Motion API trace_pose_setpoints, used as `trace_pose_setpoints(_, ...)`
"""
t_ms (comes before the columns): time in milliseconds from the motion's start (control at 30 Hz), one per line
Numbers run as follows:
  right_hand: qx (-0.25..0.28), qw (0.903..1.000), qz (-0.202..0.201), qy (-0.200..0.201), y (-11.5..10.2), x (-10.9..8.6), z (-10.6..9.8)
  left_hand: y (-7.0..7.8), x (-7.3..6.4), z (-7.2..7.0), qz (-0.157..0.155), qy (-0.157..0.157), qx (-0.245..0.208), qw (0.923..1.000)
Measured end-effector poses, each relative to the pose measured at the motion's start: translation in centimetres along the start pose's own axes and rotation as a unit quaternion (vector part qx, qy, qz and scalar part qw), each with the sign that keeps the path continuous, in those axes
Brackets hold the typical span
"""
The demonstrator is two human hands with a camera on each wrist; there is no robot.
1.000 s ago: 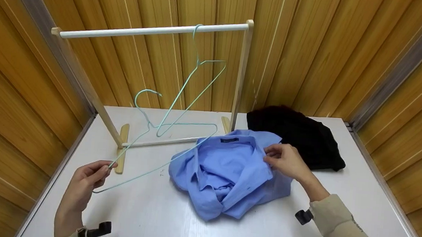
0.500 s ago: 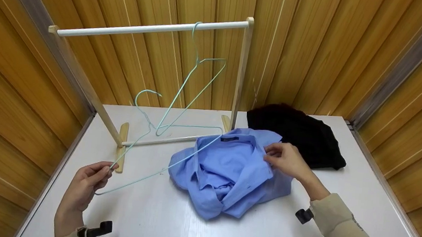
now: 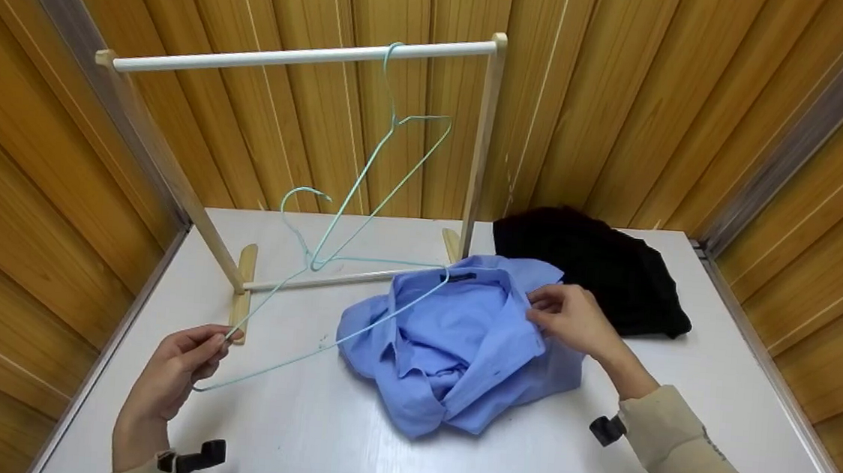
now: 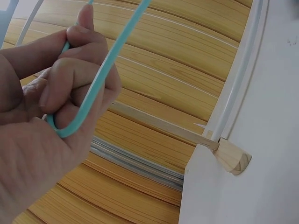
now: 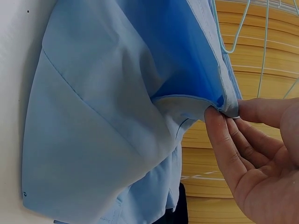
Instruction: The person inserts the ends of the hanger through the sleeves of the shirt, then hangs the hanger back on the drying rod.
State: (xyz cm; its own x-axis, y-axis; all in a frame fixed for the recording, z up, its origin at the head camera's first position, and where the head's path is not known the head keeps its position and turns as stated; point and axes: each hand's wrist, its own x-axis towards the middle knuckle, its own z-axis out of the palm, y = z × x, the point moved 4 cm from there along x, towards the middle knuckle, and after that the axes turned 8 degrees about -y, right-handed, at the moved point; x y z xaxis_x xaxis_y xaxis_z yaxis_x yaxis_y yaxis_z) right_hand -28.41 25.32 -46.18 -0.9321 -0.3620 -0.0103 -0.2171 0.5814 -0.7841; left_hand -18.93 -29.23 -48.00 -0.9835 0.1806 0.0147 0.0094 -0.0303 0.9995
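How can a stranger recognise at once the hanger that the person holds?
Find the rack standing on the white table. In front, the left hand holds a turquoise wire hanger. Unlike the hanger on the rack's bar, its hook is free.

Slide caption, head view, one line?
Left hand holds a teal hanger, right hand pinches the edge of a blue shirt before a clothes rack.
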Motion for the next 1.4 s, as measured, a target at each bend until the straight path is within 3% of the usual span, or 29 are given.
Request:
trace_pose_setpoints(233, -0.008, 1.0, -0.003, 0.0, -0.3, -0.1, 0.0, -0.4, 0.4, 0.1, -0.023, -0.007, 0.017, 0.9996)
trace_pose_setpoints(567, -0.005, 1.0, -0.006, -0.002, -0.4, -0.2, 0.0, -0.8, 0.9, 0.5, -0.063, 0.01, 0.062, 0.996)
trace_pose_setpoints(1033, 0.003, 1.0, -0.007, -0.001, -0.6, -0.2, 0.1, -1.7, 1.8, 1.4, -0.055, -0.021, 0.062, 0.9963)
trace_pose_setpoints(1400, -0.002, 1.0, -0.007, 0.0, -0.6, -0.3, 0.2, -2.3, 2.6, 2.3, -0.055, -0.005, 0.072, 0.9959)
